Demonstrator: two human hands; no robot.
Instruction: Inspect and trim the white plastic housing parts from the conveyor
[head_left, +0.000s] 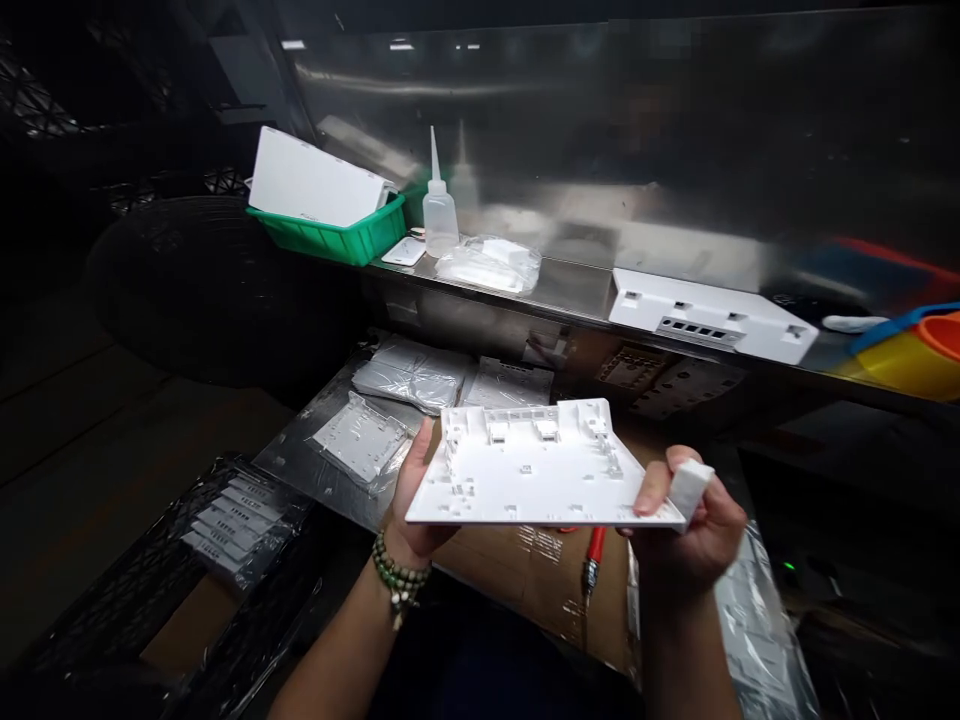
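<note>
- Held flat above the lap: white plastic panel [529,470], gripped at both edges by left hand [412,500] and right hand [694,535].
- Pinched in right fingers too: small white block [690,487]; could have slipped.
- Could have tipped panel onto red-handled screwdriver [594,555] below.

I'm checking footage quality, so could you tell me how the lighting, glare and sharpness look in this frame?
Head view: white plastic panel between both hands is bright and fairly sharp; the steel wall shows smeared glare; left side sinks into shadow; the orange container at the right edge is blurred.
</note>
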